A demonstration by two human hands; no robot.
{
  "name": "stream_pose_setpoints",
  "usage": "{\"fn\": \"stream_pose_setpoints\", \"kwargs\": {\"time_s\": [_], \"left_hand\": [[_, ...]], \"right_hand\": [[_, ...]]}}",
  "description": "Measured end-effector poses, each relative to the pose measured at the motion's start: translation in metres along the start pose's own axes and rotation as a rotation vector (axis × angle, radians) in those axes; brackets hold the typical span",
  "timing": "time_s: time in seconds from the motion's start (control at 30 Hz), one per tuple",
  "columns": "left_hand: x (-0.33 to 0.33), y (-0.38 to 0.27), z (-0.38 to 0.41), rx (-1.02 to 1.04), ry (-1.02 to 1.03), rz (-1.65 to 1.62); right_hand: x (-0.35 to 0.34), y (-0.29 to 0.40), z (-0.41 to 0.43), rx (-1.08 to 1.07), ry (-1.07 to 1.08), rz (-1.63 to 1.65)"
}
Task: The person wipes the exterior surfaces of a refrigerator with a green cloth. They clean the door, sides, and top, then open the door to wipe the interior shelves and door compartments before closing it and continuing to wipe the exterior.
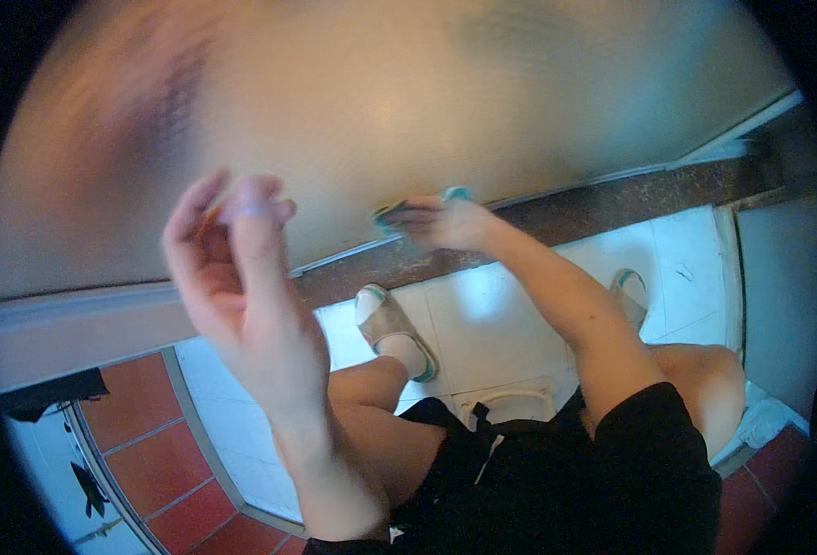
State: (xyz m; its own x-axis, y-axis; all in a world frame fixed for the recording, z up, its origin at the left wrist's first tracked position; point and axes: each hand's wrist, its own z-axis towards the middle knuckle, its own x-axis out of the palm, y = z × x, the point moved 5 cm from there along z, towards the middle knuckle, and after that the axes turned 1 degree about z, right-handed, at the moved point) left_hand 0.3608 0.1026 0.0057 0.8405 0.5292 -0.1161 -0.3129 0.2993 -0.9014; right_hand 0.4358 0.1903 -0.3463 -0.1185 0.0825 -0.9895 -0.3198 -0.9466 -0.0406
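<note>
My right hand (pixel 443 223) is shut on a teal-and-dark cloth (pixel 389 220) and presses it near the lower edge of a large, smooth beige panel (pixel 408 118). Part of the cloth also shows beyond the wrist; the rest is hidden under the hand. Raised closer to the camera, my left hand (pixel 238 257) is blurred, its fingers loosely curled and apart in front of the panel. I see nothing held in it. The panel has a soft sheen with blurred reflections, and a thin pale trim (pixel 342 257) runs along its bottom.
A mottled brown strip (pixel 554 215) lies between the panel and white floor tiles (pixel 477 312). My feet wear slippers (pixel 391 322). A pale rounded object (pixel 519 402) is between my legs. Red tiles (pixel 152 430) lie lower left, and a grey upright board (pixel 783 277) stands at right.
</note>
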Motion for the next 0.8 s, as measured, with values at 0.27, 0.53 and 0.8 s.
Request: {"fn": "stream_pose_setpoints", "kwargs": {"time_s": [0.27, 0.53, 0.8], "left_hand": [[0.059, 0.005, -0.011, 0.298, -0.215, 0.354], [0.144, 0.026, -0.031, 0.264, -0.033, 0.669], [0.173, 0.049, -0.015, 0.238, -0.095, 0.679]], "right_hand": [[-0.034, -0.105, -0.245, 0.901, -0.679, -0.099], [-0.062, -0.2, -0.356, 1.461, -1.812, 0.197], [-0.014, -0.24, -0.419, 1.797, -2.356, 1.207]]}}
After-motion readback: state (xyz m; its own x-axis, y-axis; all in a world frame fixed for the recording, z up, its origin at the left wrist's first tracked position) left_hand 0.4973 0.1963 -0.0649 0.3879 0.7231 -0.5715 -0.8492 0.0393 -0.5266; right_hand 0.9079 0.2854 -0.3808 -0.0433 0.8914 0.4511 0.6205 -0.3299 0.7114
